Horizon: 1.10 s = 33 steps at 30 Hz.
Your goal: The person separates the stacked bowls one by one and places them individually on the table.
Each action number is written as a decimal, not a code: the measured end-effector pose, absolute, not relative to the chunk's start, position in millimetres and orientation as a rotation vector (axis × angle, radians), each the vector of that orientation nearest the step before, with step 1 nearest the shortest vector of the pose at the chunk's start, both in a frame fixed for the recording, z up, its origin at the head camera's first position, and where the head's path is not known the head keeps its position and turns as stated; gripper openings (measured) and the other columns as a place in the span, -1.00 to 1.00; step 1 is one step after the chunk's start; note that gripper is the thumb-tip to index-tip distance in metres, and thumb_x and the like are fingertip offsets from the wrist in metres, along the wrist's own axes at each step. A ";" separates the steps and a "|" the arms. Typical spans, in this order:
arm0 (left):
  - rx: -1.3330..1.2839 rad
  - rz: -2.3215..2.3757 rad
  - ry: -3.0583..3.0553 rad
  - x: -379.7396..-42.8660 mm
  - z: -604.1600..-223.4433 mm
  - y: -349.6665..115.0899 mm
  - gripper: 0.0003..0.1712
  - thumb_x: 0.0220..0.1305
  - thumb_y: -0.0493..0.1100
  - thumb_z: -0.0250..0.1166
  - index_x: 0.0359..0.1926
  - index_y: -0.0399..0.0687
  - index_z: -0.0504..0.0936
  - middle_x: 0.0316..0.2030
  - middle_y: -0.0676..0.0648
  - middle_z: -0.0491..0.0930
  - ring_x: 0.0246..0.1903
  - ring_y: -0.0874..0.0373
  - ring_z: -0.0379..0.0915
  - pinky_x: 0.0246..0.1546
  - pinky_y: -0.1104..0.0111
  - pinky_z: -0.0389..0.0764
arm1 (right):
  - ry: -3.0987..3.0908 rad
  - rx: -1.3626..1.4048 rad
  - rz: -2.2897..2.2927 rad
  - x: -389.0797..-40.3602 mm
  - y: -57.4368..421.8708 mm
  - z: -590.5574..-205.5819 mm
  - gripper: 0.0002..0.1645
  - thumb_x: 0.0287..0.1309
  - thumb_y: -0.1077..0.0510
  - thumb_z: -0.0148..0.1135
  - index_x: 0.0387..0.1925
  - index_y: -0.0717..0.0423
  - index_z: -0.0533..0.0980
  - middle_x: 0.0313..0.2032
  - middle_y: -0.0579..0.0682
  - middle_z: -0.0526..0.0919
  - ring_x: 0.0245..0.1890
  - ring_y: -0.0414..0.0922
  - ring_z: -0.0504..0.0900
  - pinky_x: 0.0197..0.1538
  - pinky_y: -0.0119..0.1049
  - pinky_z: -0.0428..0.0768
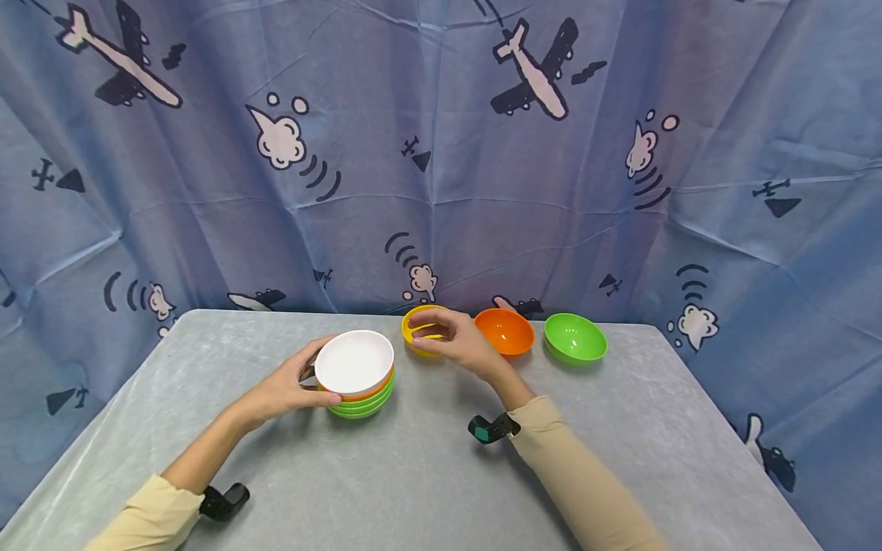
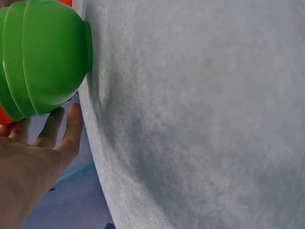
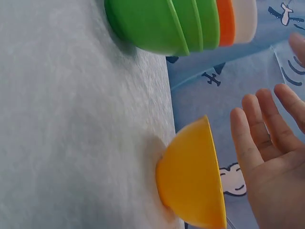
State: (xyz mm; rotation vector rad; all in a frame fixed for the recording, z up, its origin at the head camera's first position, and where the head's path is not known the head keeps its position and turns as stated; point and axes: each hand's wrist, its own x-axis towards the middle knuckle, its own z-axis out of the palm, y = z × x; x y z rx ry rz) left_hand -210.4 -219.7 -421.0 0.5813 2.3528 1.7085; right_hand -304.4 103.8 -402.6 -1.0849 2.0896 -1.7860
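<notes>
A stack of bowls stands on the table, with a white bowl (image 1: 354, 361) on top, an orange rim under it and green bowls (image 2: 55, 55) below. My left hand (image 1: 282, 392) holds the stack from its left side, thumb at the front and fingers toward the back. My right hand (image 1: 463, 344) hovers over a yellow bowl (image 3: 190, 176), partly covering it in the head view. From the right wrist, its fingers (image 3: 269, 126) look spread and apart from the yellow bowl's rim, with nothing held.
To the right of the yellow bowl, an orange bowl (image 1: 506, 333) and a green bowl (image 1: 576, 339) stand upright near the back edge of the grey table (image 1: 413, 482). A blue curtain (image 1: 441, 153) with printed planes hangs behind the table.
</notes>
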 end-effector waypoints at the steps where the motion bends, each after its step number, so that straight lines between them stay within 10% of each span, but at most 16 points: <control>1: 0.581 1.709 2.352 -210.5 -421.2 -219.8 0.12 0.16 -0.15 0.55 0.59 -0.09 0.06 0.48 -0.22 0.15 0.43 -0.28 0.07 0.25 -0.20 0.31 | 2.063 -1.094 -1.783 -304.1 102.2 -403.6 -0.49 0.25 0.37 0.38 0.20 0.43 0.49 0.14 0.33 0.55 0.13 0.26 0.56 0.18 -0.13 0.54; 15: 0.603 1.722 2.351 -210.0 -420.1 -218.9 0.10 0.15 -0.17 0.56 0.58 -0.06 0.10 0.45 -0.22 0.19 0.40 -0.27 0.13 0.22 -0.15 0.36 | 1.873 -1.178 -1.677 -296.6 73.1 -416.5 0.00 0.06 0.34 0.55 0.47 0.25 0.23 0.40 0.27 0.29 0.37 0.23 0.31 0.34 0.07 0.33; 33: 0.617 1.724 2.346 -211.1 -421.6 -219.4 0.09 0.16 -0.18 0.55 0.57 -0.06 0.10 0.44 -0.22 0.20 0.39 -0.26 0.15 0.20 -0.11 0.39 | 1.969 -1.183 -1.615 -287.9 49.1 -423.2 0.05 0.02 0.15 0.61 0.49 0.15 0.26 0.31 0.03 0.45 0.27 -0.07 0.44 0.31 -0.17 0.40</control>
